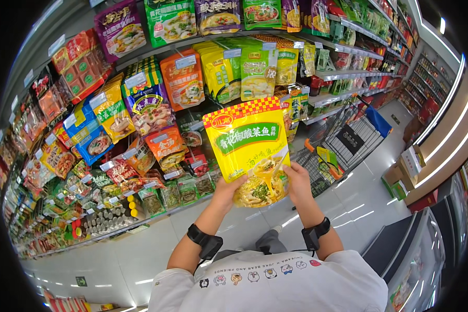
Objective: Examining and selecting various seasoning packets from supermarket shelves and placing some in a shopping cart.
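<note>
Between my two hands I hold a yellow seasoning packet (249,152) with a red-checked top edge and a picture of fish soup. My left hand (230,190) grips its lower left edge, the thumb lying over the front. On the lower right edge is my right hand (297,180), its thumb also on the front. The packet is tilted, its printed face towards me, in front of the shelf rack. Behind its top hang a light green packet (259,74) and a yellow-green packet (222,72). Both wrists wear black strapped devices.
A wire shopping cart (335,136) with orange corners stands to the right, holding a yellow-green packet (327,158). Hanging packets and price tags fill the shelf rack (171,212). Cardboard boxes (403,167) and a glass-sided cabinet (417,249) stand further right.
</note>
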`<state>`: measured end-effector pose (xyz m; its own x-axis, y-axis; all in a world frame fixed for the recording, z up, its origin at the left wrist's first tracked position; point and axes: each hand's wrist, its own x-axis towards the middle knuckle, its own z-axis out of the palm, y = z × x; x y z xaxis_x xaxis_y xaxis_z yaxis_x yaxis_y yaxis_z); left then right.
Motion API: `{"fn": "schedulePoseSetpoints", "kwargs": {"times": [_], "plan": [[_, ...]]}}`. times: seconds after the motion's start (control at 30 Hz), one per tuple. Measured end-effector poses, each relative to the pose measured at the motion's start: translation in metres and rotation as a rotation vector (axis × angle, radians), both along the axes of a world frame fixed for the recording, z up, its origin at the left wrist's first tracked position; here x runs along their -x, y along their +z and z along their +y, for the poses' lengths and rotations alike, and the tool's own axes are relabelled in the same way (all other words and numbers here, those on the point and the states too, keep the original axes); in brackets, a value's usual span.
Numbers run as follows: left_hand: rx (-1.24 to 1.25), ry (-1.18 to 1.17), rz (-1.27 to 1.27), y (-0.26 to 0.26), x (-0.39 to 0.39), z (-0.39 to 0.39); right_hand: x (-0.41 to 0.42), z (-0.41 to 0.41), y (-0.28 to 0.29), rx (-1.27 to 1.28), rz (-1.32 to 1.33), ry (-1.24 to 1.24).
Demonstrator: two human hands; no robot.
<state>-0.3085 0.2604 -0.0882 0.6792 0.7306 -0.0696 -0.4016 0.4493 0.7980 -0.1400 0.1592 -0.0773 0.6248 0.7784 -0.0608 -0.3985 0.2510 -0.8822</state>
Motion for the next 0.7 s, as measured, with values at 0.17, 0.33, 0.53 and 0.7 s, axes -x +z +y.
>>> {"fn": "schedulePoseSetpoints", "kwargs": {"times": [0.17,0.33,0.53,0.7], "plan": [[0.108,0.014,0.018,-0.019,0.000,0.002,-0.005,-0.003,-0.009,0.110,-0.117,0.071],[0.194,0.058,-0.028,-0.025,0.005,0.004,-0.009,0.002,-0.010,0.128,-0.012,0.182],[0.216,0.133,-0.096,-0.001,0.022,0.015,0.002,0.007,-0.005,-0.024,0.011,0.309],[0.113,0.229,-0.045,0.021,0.033,0.010,0.017,0.007,0.006,0.071,-0.177,0.396]]}}
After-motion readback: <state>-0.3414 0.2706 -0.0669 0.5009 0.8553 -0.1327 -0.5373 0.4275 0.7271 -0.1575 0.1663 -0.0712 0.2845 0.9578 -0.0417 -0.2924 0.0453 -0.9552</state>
